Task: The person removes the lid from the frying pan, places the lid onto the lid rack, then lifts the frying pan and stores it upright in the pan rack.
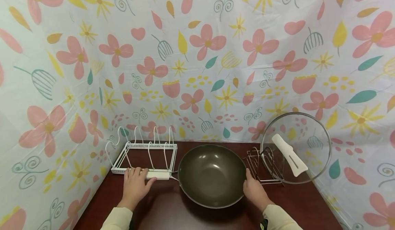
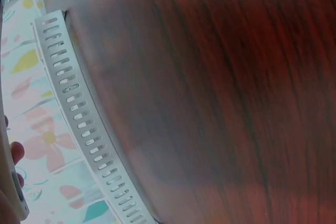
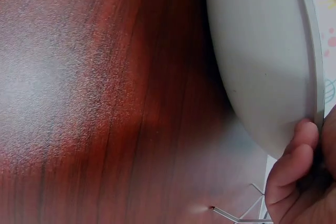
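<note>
A dark-coated wok [image 1: 213, 177] with a white handle [image 1: 158, 175] is held between both hands, its inside facing up. My left hand [image 1: 135, 187] grips the handle at its far left end; that handle [image 2: 10, 177] runs along the left edge of the left wrist view. On the opposite side, my right hand [image 1: 256, 191] pinches the wok's rim. In the right wrist view, curled fingers [image 3: 296, 156] lie against the pale outer wall of the wok [image 3: 268, 61]. Whether its base touches the table cannot be told.
Behind the left hand stands a white wire rack [image 1: 145, 144] with upright hoops. Right of the wok, a smaller metal rack [image 1: 271, 181] holds a glass lid [image 1: 314, 137] with a white handle. The dark wooden table [image 1: 166, 209] meets a flower-patterned sheet [image 1: 197, 86].
</note>
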Action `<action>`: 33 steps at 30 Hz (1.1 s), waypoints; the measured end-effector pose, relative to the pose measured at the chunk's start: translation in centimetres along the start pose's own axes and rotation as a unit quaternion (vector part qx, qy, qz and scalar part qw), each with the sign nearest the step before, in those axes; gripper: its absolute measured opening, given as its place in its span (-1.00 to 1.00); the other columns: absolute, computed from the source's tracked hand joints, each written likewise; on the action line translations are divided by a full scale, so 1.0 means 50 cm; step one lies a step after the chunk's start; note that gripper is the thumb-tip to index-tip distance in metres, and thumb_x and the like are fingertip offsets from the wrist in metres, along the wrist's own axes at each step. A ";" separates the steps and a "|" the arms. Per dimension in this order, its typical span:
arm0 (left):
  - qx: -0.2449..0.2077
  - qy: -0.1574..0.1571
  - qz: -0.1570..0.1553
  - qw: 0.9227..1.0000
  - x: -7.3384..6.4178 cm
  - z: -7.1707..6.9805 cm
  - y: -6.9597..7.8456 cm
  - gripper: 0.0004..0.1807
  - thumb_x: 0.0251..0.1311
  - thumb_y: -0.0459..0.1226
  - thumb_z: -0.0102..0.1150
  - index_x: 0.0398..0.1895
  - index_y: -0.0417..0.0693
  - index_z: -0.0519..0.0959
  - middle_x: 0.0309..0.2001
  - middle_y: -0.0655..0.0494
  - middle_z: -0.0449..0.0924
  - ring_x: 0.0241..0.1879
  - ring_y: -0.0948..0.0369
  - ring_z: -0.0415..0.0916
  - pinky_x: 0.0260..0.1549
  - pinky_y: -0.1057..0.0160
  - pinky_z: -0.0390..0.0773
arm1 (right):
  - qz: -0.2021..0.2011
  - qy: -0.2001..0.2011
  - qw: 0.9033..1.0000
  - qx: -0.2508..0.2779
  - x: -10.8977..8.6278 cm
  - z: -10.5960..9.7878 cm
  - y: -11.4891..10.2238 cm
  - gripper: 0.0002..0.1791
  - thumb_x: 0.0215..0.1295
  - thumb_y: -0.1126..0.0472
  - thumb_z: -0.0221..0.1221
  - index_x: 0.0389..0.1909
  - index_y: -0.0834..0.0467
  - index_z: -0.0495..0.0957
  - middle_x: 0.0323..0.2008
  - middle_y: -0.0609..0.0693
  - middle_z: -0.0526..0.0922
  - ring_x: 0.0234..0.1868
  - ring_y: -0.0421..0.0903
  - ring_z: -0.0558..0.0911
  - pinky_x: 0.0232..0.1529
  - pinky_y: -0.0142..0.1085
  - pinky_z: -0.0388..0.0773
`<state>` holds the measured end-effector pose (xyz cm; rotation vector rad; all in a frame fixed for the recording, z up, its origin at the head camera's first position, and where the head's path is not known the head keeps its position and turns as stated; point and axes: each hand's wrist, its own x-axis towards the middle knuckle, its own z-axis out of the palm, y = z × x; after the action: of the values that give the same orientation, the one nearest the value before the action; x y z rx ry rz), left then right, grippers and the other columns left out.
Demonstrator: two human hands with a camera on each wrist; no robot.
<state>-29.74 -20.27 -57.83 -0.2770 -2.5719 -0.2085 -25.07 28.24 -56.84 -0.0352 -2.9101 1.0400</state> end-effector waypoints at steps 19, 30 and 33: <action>-0.009 0.008 -0.009 1.000 0.032 0.009 0.001 -0.45 0.20 0.17 0.31 -0.01 -0.08 0.62 -0.13 -0.10 0.51 0.05 -0.17 0.36 0.35 -0.31 0.05 | -0.014 0.021 0.998 -0.051 0.078 0.004 0.000 -0.33 0.49 0.34 -0.13 0.51 0.50 -0.07 -0.78 -0.09 0.29 -0.79 -0.21 0.14 -0.70 -0.33 0.10; -0.005 -0.029 -0.039 0.999 0.051 0.018 0.009 -0.41 0.26 0.19 0.23 0.05 -0.10 0.60 -0.07 -0.15 0.49 0.14 -0.19 0.33 0.40 -0.30 -0.05 | -0.006 0.018 0.998 -0.055 0.130 0.004 -0.003 -0.36 0.51 0.34 -0.14 0.51 0.47 -0.04 -0.78 -0.04 0.33 -0.79 -0.21 0.16 -0.70 -0.33 0.12; -0.002 -0.029 -0.042 0.999 0.053 0.023 0.014 -0.41 0.27 0.19 0.23 0.05 -0.10 0.60 -0.06 -0.15 0.49 0.15 -0.20 0.33 0.40 -0.30 -0.05 | 0.000 0.013 0.998 -0.064 0.140 0.003 0.001 -0.36 0.50 0.35 -0.14 0.51 0.47 -0.04 -0.77 -0.03 0.34 -0.78 -0.19 0.18 -0.69 -0.32 0.14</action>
<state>-32.34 -18.97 -57.31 -0.1798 -2.6433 -0.2390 -32.09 28.42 -56.71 -0.0524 -2.9483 0.8453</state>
